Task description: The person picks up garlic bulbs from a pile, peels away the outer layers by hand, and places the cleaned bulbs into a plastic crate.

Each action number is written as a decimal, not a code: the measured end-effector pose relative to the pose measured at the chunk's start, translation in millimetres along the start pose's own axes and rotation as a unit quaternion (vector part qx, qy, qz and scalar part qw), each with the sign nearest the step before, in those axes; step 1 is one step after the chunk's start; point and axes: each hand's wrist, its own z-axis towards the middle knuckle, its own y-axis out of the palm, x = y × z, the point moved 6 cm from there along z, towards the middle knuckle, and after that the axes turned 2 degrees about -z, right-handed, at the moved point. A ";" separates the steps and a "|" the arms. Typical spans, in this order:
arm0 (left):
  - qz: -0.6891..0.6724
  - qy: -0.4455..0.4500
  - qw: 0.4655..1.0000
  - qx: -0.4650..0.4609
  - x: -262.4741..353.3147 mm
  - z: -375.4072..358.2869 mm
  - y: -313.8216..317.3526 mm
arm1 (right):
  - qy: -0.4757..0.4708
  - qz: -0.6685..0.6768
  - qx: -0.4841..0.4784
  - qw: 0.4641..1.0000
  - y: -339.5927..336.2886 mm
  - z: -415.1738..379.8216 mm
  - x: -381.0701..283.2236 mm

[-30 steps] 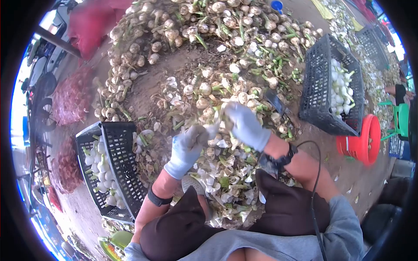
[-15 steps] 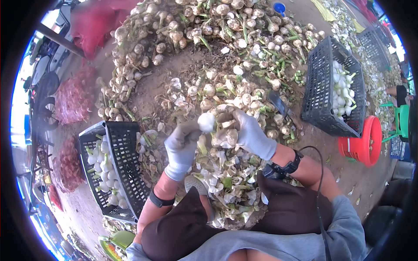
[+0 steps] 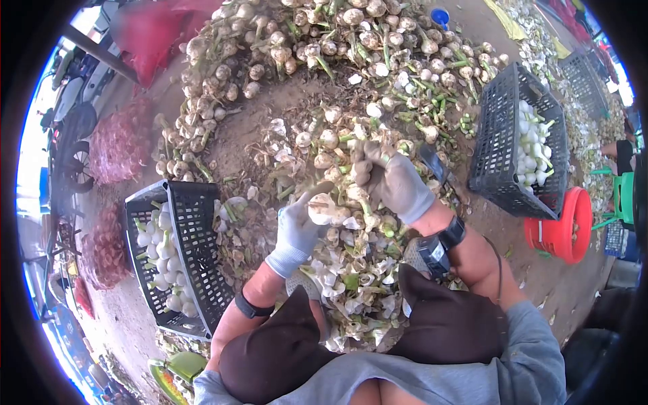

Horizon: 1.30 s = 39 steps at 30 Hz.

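My left hand (image 3: 297, 226), in a pale glove with soiled fingertips, is closed around a whitish garlic bulb (image 3: 322, 209) above the peelings. To the right and a little higher is my right hand (image 3: 398, 182), gloved as well. Its fingers curl together toward the pile, and whatever they may hold is hidden. Beneath both hands lie several unpeeled garlic bulbs (image 3: 329, 139) with stems. Loose garlic skins (image 3: 351, 287) cover the ground between my knees.
A black crate (image 3: 202, 256) with white garlic stands at my left, and another crate (image 3: 496, 135) of garlic at the right, beside a red bucket (image 3: 577, 226). Ahead is a large heap of soil-stained garlic (image 3: 270, 40). Red net sacks (image 3: 118, 145) lie at far left.
My right hand has moved up and away from the bulb, its fingers curling in. My left hand has shifted slightly right and down, and the bulb's visible side has changed from clean white to brownish-marked.
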 end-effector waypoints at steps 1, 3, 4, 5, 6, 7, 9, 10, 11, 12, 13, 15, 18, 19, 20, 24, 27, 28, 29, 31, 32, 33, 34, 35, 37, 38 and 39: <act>0.018 0.026 0.999 0.025 2.8 0.5 -3.5 | -0.022 -0.185 0.046 0.981 -4.7 -5.9 -1.1; 0.059 0.057 0.994 0.074 -0.7 2.6 -9.9 | 0.003 -0.280 0.042 0.959 14.4 -14.7 19.6; 0.101 0.039 0.991 0.083 -7.8 4.3 -12.8 | 0.015 -0.296 -0.015 0.955 13.1 -20.1 32.8; 0.165 0.067 0.980 0.088 -8.1 5.5 -12.8 | -0.154 -0.379 0.027 0.912 22.0 -27.1 33.7; 0.227 0.096 0.965 0.092 -6.4 6.3 -11.2 | -0.154 -0.379 0.028 0.912 18.7 -26.3 34.5; 0.228 0.097 0.965 0.090 -6.8 5.6 -9.5 | -0.288 -0.533 -0.003 0.795 28.9 -31.8 25.5; 0.273 0.000 0.958 0.085 -14.0 4.2 -7.3 | -0.380 -0.668 -0.014 0.640 48.9 -42.1 19.2; 0.274 0.001 0.958 0.085 -11.7 4.6 -5.3 | -0.380 -0.668 -0.013 0.639 50.0 -42.7 14.4; 0.198 0.073 0.975 0.072 -2.0 4.1 -0.2 | -0.282 -0.561 -0.014 0.778 37.1 -34.7 9.0; 0.121 0.143 0.981 0.058 8.7 1.2 3.2 | -0.173 -0.431 -0.013 0.885 23.7 -29.3 7.6; 0.190 0.200 0.959 0.061 22.6 -2.9 4.4 | -0.047 -0.084 0.044 0.994 -5.6 -25.9 6.9; 0.204 0.203 0.955 0.072 16.7 -1.6 1.4 | -0.042 -0.078 0.071 0.994 -34.4 -24.9 1.1; 0.252 0.199 0.940 0.113 10.4 0.7 0.0 | -0.113 -0.409 0.039 0.905 -29.0 -22.9 10.9; 0.295 0.143 0.937 0.122 10.4 3.6 -1.1 | -0.083 -0.404 0.082 0.907 -34.0 -23.8 24.3; 0.335 0.088 0.929 0.130 9.4 4.8 -1.6 | -0.054 -0.398 0.125 0.907 -21.1 -26.8 33.0; 0.405 0.123 0.894 0.150 10.5 4.7 2.5 | -0.243 -0.516 0.009 0.821 29.4 -45.1 27.8; 0.368 0.161 0.904 0.144 13.7 3.5 3.1 | -0.157 -0.326 -0.001 0.932 19.4 -37.1 23.9; 0.333 0.174 0.917 0.133 16.1 1.6 5.0 | -0.157 -0.326 0.001 0.932 6.7 -32.4 15.1; 0.332 0.173 0.918 0.132 13.2 1.5 5.3 | -0.108 -0.241 0.078 0.961 -27.2 -27.9 8.8; 0.311 0.257 0.901 0.156 16.0 1.6 4.0 | -0.039 -0.442 0.087 0.892 -58.8 -37.8 -8.6; 0.311 0.260 0.900 0.158 16.2 4.2 1.9 | -0.042 -0.444 0.085 0.891 -51.0 -34.5 -4.6; 0.342 0.249 0.892 0.160 14.0 5.2 0.4 | -0.075 -0.350 0.090 0.930 -37.6 -32.7 4.9; 0.372 0.234 0.884 0.159 10.4 3.9 0.8 | -0.105 -0.249 0.098 0.958 -28.7 -34.6 13.1; 0.385 0.215 0.884 0.157 10.8 4.5 1.7 | -0.118 -0.336 0.070 0.932 -18.8 -36.4 15.9; 0.424 0.189 0.874 0.146 18.5 6.5 6.9 | -0.099 -0.290 0.039 0.951 -11.9 -35.6 28.2; 0.462 0.161 0.862 0.133 18.3 7.6 9.5 | -0.079 -0.242 0.010 0.967 -7.0 -35.7 36.4; 0.494 0.187 0.838 0.139 19.8 6.4 11.8 | -0.141 -0.372 0.064 0.915 1.1 -39.4 28.6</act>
